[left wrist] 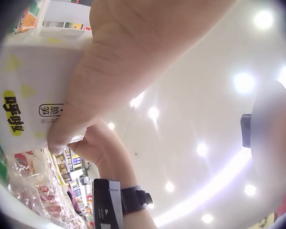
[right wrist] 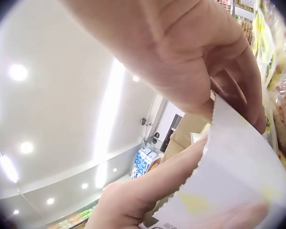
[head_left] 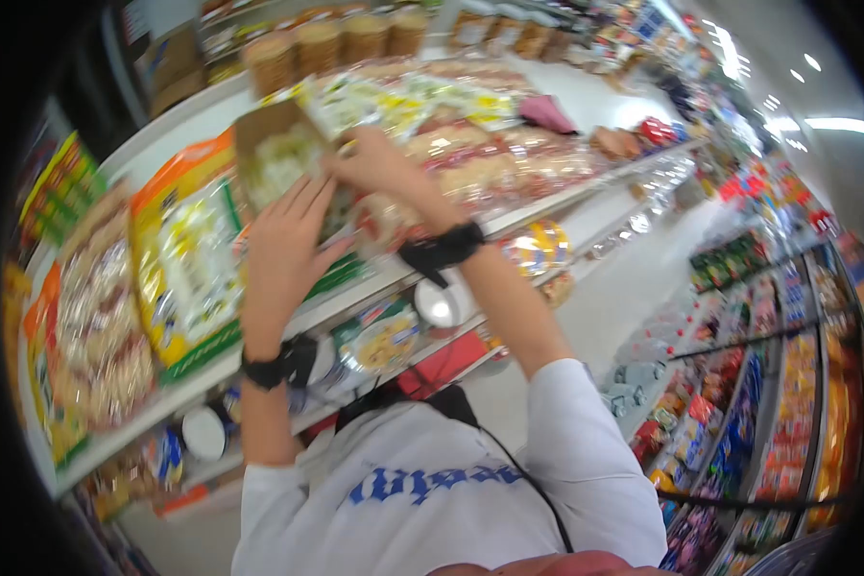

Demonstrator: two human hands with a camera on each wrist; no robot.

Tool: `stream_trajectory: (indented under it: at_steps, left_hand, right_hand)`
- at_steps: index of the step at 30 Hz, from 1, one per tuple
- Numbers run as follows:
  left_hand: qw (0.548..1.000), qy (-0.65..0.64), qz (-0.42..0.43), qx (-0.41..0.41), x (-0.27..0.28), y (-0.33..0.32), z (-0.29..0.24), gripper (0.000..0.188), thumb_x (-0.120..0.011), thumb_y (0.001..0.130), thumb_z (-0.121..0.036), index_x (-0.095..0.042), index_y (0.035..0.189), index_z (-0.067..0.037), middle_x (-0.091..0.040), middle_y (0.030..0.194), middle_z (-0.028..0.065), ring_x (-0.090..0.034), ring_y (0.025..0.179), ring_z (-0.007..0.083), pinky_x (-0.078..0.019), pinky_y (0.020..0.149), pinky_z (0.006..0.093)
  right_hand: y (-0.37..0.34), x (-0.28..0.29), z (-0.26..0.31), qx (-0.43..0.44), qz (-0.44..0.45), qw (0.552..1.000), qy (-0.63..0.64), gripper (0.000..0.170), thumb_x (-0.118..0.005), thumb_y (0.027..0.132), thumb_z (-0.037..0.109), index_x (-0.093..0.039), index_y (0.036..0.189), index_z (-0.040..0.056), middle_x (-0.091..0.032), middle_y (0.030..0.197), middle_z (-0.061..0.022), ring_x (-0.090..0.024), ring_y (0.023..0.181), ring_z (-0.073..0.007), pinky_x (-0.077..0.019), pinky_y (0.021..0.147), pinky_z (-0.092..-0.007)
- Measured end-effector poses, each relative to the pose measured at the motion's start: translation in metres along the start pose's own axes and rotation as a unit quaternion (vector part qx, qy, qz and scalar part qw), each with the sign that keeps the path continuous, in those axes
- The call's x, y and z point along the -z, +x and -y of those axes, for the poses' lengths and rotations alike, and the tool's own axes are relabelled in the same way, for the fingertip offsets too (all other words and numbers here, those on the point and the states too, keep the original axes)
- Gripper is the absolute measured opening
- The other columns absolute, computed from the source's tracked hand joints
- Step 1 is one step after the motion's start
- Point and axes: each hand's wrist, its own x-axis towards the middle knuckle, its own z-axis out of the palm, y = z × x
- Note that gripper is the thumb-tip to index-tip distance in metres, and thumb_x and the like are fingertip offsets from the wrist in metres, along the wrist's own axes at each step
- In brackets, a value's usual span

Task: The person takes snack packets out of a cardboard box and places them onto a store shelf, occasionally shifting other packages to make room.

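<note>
An opened cardboard box (head_left: 259,125), brown inside, stands tilted on the shelf with pale yellow-green packets (head_left: 290,154) in it. Its outer wall (left wrist: 31,81) is white with yellow triangles and black Chinese lettering. My left hand (head_left: 286,235) grips the near wall, thumb on the outer face in the left wrist view and fingers over the edge. At the box's right side, my right hand (head_left: 379,161) holds the rim; in the right wrist view its curled fingers (right wrist: 245,83) lie outside the jagged, torn edge. The packets are mostly hidden behind the wall in the right wrist view.
Yellow-and-orange bags (head_left: 178,245) lie left of the box, beside clear-wrapped snack packs (head_left: 106,307). More wrapped packs (head_left: 470,163) lie to the right, and round tubs (head_left: 317,46) stand behind. Below is a lower shelf with a bagged product (head_left: 379,336). Stocked racks (head_left: 720,403) stand across the aisle.
</note>
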Motion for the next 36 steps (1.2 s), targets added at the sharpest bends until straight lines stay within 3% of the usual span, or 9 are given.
stream_trajectory:
  at_steps: [3,8,11,14,17,23,30,33,36]
  left_hand:
    - [0.999,0.018,-0.034,0.016,-0.008,-0.001,0.005,0.068,-0.081,0.081,-0.037,-0.061,0.138,-0.006,-0.059,0.147,0.01,-0.055,0.136,0.0312,-0.0471,0.108,0.0435]
    - [0.999,0.048,-0.006,-0.015,-0.008,0.0,0.005,0.066,-0.079,0.083,-0.04,-0.063,0.138,-0.008,-0.062,0.144,0.0053,-0.054,0.136,0.0307,-0.047,0.107,0.0449]
    - [0.999,0.048,-0.003,-0.022,-0.007,0.0,0.004,0.066,-0.079,0.083,-0.041,-0.063,0.139,-0.008,-0.063,0.142,0.0039,-0.055,0.134,0.0304,-0.0466,0.107,0.0448]
    - [0.998,0.049,0.009,-0.03,-0.006,0.003,0.004,0.067,-0.079,0.083,-0.042,-0.063,0.139,-0.009,-0.065,0.14,0.0036,-0.056,0.132,0.0302,-0.0461,0.107,0.0446]
    - [0.998,0.047,0.022,-0.031,-0.008,0.004,0.004,0.067,-0.079,0.083,-0.042,-0.063,0.139,-0.008,-0.065,0.14,0.004,-0.056,0.132,0.03,-0.046,0.107,0.0446]
    - [0.998,0.053,0.01,-0.039,-0.011,0.001,0.007,0.067,-0.078,0.084,-0.042,-0.062,0.139,-0.009,-0.063,0.141,0.0058,-0.055,0.134,0.0294,-0.0463,0.107,0.0443]
    - [0.998,0.034,0.0,-0.053,-0.004,0.002,0.004,0.063,-0.08,0.082,-0.037,-0.063,0.136,-0.01,-0.064,0.138,0.0061,-0.059,0.131,0.0295,-0.0495,0.104,0.0439]
    - [0.998,0.024,0.006,-0.049,-0.002,0.002,0.004,0.062,-0.08,0.081,-0.037,-0.064,0.134,-0.01,-0.065,0.137,0.006,-0.059,0.131,0.0285,-0.0499,0.104,0.0426]
    - [0.999,0.016,-0.013,-0.047,-0.005,0.002,0.006,0.061,-0.08,0.081,-0.038,-0.065,0.133,-0.009,-0.066,0.137,0.0066,-0.06,0.13,0.0273,-0.0507,0.103,0.0421]
  right_hand:
    - [-0.012,0.019,0.003,-0.014,0.033,0.998,0.043,0.051,-0.065,0.099,0.035,-0.065,0.127,-0.0077,-0.076,0.089,-0.0153,-0.074,0.077,-0.0172,-0.0609,0.068,-0.0308]
    - [-0.032,0.013,-0.004,0.041,0.04,0.992,0.115,0.043,-0.065,0.101,0.023,-0.062,0.13,-0.0082,-0.074,0.11,-0.0173,-0.073,0.098,-0.019,-0.0603,0.077,-0.031]
    - [-0.034,0.007,-0.004,0.05,0.028,0.988,0.141,0.037,-0.066,0.096,0.015,-0.066,0.125,-0.0074,-0.076,0.106,-0.022,-0.076,0.093,-0.0264,-0.0599,0.078,-0.0364]
    - [-0.037,0.01,0.003,0.028,0.047,0.992,0.109,0.042,-0.065,0.101,0.018,-0.059,0.133,-0.0087,-0.072,0.116,-0.0176,-0.071,0.098,-0.0189,-0.058,0.081,-0.0315]
    - [-0.036,0.007,0.001,0.056,0.018,0.992,0.109,0.039,-0.066,0.096,0.014,-0.062,0.128,-0.0074,-0.075,0.108,-0.0215,-0.076,0.094,-0.0281,-0.0604,0.075,-0.037]
    - [-0.013,0.006,0.006,0.071,-0.049,0.991,0.099,0.063,-0.075,0.092,0.03,-0.055,0.138,-0.008,-0.07,0.121,-0.0222,-0.072,0.105,-0.0282,-0.0602,0.084,-0.0361]
    - [0.081,-0.007,0.009,0.046,0.01,0.994,-0.099,0.083,-0.082,0.073,0.058,-0.069,0.116,-0.0116,-0.075,0.095,-0.0252,-0.075,0.085,-0.0326,-0.0585,0.075,-0.0393]
    - [0.084,-0.006,0.019,0.031,0.053,0.993,-0.096,0.059,-0.081,0.077,0.05,-0.073,0.091,-0.007,-0.072,0.082,-0.0249,-0.073,0.076,-0.0381,-0.0572,0.07,-0.0447]
    - [0.088,-0.013,0.009,0.071,-0.011,0.991,-0.112,0.049,-0.075,0.084,0.041,-0.072,0.084,-0.0076,-0.07,0.075,-0.0253,-0.071,0.071,-0.0399,-0.0567,0.067,-0.0461]
